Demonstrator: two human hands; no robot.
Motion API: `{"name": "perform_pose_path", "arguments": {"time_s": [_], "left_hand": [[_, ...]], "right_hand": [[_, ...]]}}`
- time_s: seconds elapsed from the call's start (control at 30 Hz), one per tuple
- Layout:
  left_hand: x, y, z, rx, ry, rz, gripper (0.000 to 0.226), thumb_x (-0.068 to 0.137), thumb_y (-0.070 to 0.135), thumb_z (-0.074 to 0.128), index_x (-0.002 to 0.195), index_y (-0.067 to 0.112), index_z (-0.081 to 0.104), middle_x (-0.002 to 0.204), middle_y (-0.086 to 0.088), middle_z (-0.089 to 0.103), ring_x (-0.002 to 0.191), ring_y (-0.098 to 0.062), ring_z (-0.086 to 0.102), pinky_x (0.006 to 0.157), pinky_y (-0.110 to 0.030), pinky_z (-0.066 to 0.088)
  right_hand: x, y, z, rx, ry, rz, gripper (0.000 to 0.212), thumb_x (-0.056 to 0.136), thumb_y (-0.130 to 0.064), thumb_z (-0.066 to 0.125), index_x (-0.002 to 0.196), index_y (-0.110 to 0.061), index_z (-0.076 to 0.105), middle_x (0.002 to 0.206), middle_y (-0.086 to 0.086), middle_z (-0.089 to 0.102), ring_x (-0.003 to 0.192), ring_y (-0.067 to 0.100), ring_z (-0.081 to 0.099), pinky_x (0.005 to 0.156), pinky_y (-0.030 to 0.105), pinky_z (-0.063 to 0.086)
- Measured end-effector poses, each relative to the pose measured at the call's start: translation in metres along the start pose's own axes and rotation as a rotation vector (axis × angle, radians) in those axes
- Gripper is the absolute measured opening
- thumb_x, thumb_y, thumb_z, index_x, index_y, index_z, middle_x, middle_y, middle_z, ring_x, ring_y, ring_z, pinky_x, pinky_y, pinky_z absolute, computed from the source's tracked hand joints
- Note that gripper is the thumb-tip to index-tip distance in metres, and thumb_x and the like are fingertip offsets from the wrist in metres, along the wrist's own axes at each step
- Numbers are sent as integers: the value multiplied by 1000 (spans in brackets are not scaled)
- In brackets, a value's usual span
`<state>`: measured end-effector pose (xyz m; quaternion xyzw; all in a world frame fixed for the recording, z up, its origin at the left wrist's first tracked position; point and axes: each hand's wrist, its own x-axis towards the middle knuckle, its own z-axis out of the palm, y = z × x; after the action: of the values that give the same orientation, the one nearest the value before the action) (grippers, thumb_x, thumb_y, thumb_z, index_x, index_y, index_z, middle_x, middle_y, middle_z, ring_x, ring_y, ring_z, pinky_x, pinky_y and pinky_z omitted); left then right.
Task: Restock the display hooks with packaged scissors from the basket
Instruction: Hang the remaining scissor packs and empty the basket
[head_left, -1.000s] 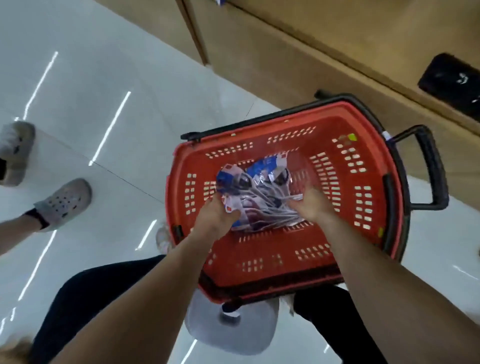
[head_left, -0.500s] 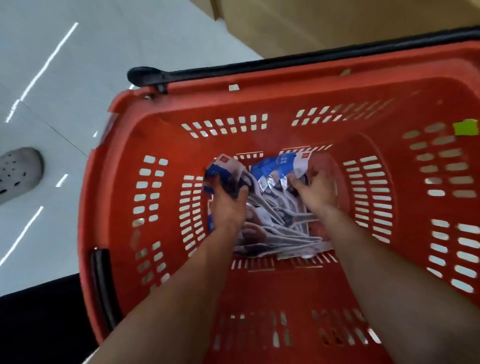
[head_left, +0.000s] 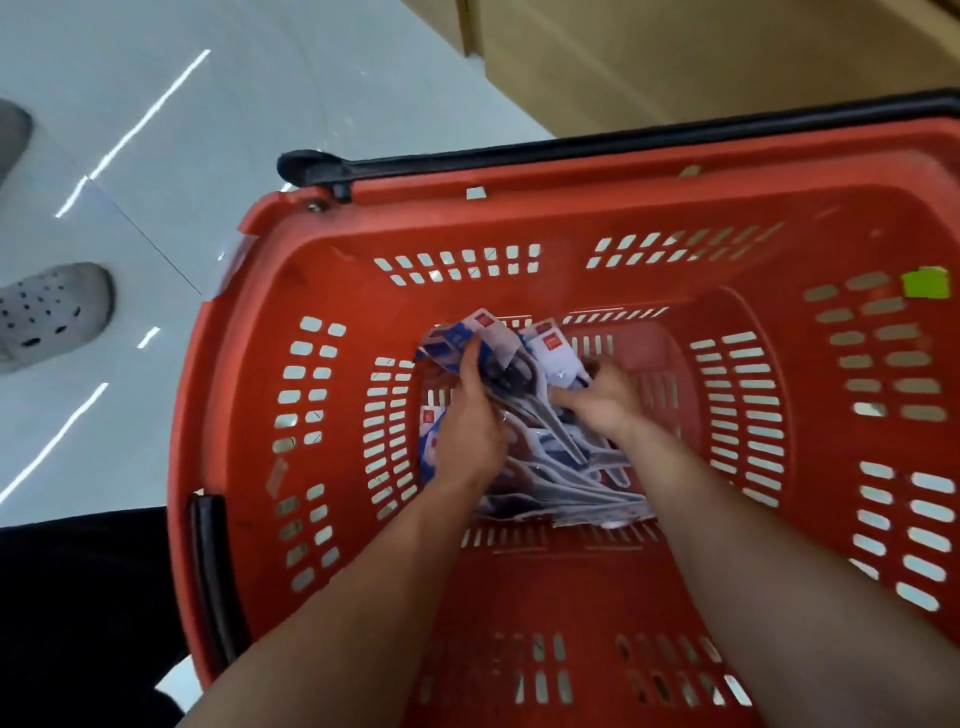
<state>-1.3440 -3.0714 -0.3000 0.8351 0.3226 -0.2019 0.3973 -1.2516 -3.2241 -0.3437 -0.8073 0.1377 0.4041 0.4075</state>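
A red plastic basket (head_left: 270, 395) with slotted walls fills the view. At its bottom lies a pile of several packaged scissors (head_left: 550, 467) in blue and white cards with clear fronts. My left hand (head_left: 467, 426) grips the left side of the pile, thumb over a blue card. On the pile's right side, my right hand (head_left: 602, 400) has its fingers curled into the packs. Both forearms reach down into the basket. The display hooks are out of view.
A black handle bar (head_left: 519, 156) runs along the basket's far rim. A tan wooden cabinet base (head_left: 675, 57) stands behind it. On the glossy white floor at left is another person's grey clog (head_left: 47, 317). A green sticker (head_left: 927, 283) marks the right wall.
The view closed in on the basket a second ago. Since then both hands have shifted on the pile, the left thumb moving up over a blue card and the packs bunching together.
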Motion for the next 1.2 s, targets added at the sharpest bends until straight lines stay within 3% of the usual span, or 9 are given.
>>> {"name": "perform_pose_path", "arguments": {"time_s": [0.13,0.27,0.4,0.53,0.6,0.77,0.87,1.07,1.2], "left_hand": [[-6,1,-10,113,52,47,86,103,7,44,154,55,-6,119,-12,65,81,-23,66,74,-46,56],[-1,-2,-9,288,94,108,92,103,10,48,153,55,-16,110,-12,66,81,-25,68,72,-50,60],[0,2,-7,366,18,242,91,106,12,43,155,54,-21,127,-20,59,86,-31,66,75,-47,57],[-5,11,-26,279,-135,278,59,108,12,43,157,44,36,165,-9,29,135,-30,53,109,-44,48],[-10,19,-42,118,-112,208,48,107,9,46,143,37,60,169,-3,26,146,-23,42,117,-39,42],[-21,14,-54,-103,98,-4,34,100,3,52,88,28,72,103,2,76,77,-10,67,69,-26,53],[-17,9,-39,-288,173,-278,6,101,17,62,105,20,60,96,7,66,95,-18,65,85,-34,52],[12,-1,-11,-675,261,-509,64,95,44,71,144,14,46,131,-3,67,125,-24,62,109,-47,49],[17,3,-10,-879,269,-533,61,94,39,73,147,23,48,136,-3,66,130,-27,60,113,-55,45]], "right_hand": [[-8,0,5,163,-100,21,42,93,-35,70,131,-21,57,121,-3,63,96,10,61,79,28,46],[-8,5,-3,208,-171,-26,84,83,-51,80,151,-20,40,138,-4,51,121,20,51,103,35,40],[-5,2,3,199,-187,-72,97,74,-37,92,152,-21,34,127,-9,53,121,15,53,97,28,39],[-4,-7,7,220,-163,-61,55,78,-30,90,116,-27,50,103,-11,64,113,19,61,90,30,44],[-6,-10,3,188,-184,-64,58,82,-36,87,125,-20,50,118,-6,65,118,19,58,93,31,43],[-10,-10,-7,104,-227,-65,90,81,-51,82,155,-23,39,155,2,49,141,27,47,110,38,38],[-10,-11,-9,77,-238,-60,83,79,-49,85,148,-23,47,142,-1,58,131,24,54,105,36,42],[-7,-6,3,74,-177,-55,72,73,-34,93,133,-16,56,121,-3,69,112,19,64,83,28,49],[1,4,13,76,-168,-89,78,63,-42,95,129,-22,60,116,-5,73,109,20,69,99,40,55]]}}
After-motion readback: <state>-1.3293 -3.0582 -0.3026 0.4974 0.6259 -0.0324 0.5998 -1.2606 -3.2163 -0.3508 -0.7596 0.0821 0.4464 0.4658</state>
